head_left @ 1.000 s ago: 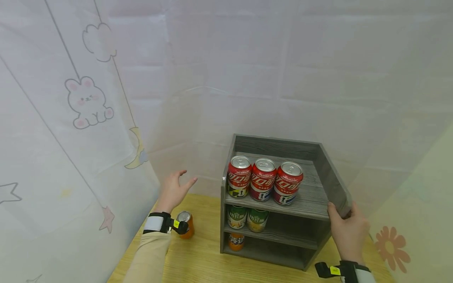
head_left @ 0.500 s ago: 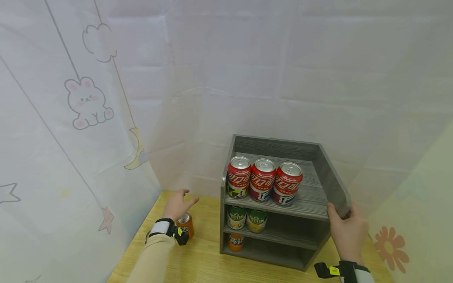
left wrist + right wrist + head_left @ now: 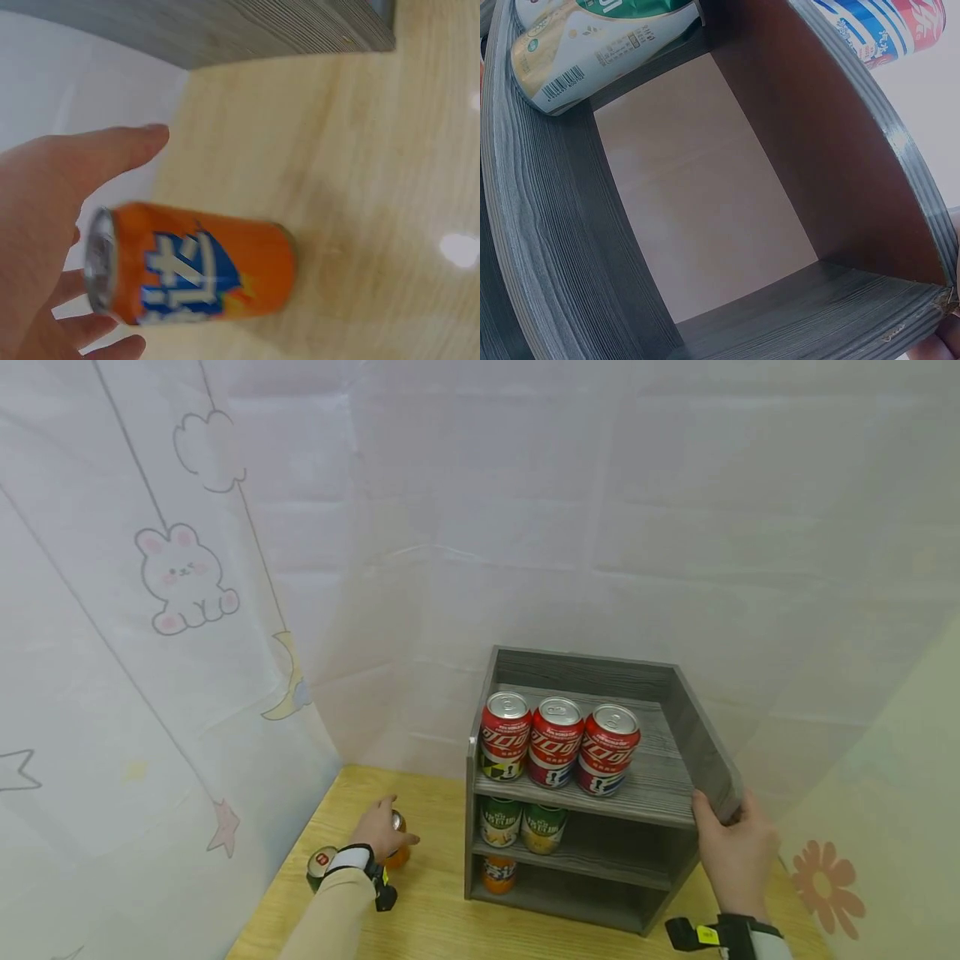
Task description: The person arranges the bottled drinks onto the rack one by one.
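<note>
In the head view my left hand [image 3: 378, 833] is over an orange soda can [image 3: 399, 853] standing on the table left of the shelf. The left wrist view shows thumb and fingers spread either side of that can's silver top, with a gap between thumb and can. My right hand [image 3: 738, 847] grips the right side panel of the grey wooden shelf [image 3: 660, 777] at its front corner. Three red cola cans [image 3: 555, 743] stand in a row on the shelf's top level. Two green-and-white cans [image 3: 543, 828] stand on the middle level, and an orange can [image 3: 498, 873] at the bottom left.
A green can [image 3: 318, 868] stands on the wooden table [image 3: 427, 918] beside my left wrist, partly hidden. Printed sheeting [image 3: 420, 652] hangs close behind and to both sides. In the right wrist view, a green-and-white can [image 3: 600, 52] lies across the compartment's upper left.
My left hand has moved down and slightly right, onto the orange can. Its wrist has uncovered the green can. The right hand stays at the shelf corner.
</note>
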A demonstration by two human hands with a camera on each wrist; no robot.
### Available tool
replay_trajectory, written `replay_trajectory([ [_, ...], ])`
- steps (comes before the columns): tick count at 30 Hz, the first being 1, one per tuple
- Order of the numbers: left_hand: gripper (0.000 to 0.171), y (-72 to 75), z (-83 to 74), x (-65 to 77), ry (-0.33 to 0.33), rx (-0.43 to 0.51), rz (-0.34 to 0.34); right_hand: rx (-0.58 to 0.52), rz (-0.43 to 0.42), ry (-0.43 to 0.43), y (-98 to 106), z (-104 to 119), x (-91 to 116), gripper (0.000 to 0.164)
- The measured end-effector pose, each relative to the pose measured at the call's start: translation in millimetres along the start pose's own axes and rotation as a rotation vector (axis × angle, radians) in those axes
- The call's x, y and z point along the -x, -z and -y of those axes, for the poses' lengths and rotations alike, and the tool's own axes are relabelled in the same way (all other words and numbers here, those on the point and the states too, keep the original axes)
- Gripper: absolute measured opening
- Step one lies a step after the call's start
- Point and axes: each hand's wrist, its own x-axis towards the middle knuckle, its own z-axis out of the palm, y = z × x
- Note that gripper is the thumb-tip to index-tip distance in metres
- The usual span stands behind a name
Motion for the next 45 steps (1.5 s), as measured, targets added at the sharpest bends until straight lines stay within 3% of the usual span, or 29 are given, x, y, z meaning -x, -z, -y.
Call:
replay_trajectory([
  [10,0.096,-4.6,17.8,0.3,0.046,0.085,0.015,0.006,-0.011,0.0,-0.7,0.0,1.0,0.019],
  [18,0.073,0.6,14.1,4.6,0.023,0.086,-0.011,0.002,-0.018,0.028,-1.5,-1.2,1.1,0.016],
  [31,0.057,9.7,4.1,11.8,0.015,0.059,-0.013,0.014,-0.016,0.016,-1.0,1.1,0.8,0.018],
  [45,0.048,6.7,16.2,5.2,0.063,0.069,0.002,-0.005,-0.017,0.018,-0.9,2.5,2.1,0.016],
])
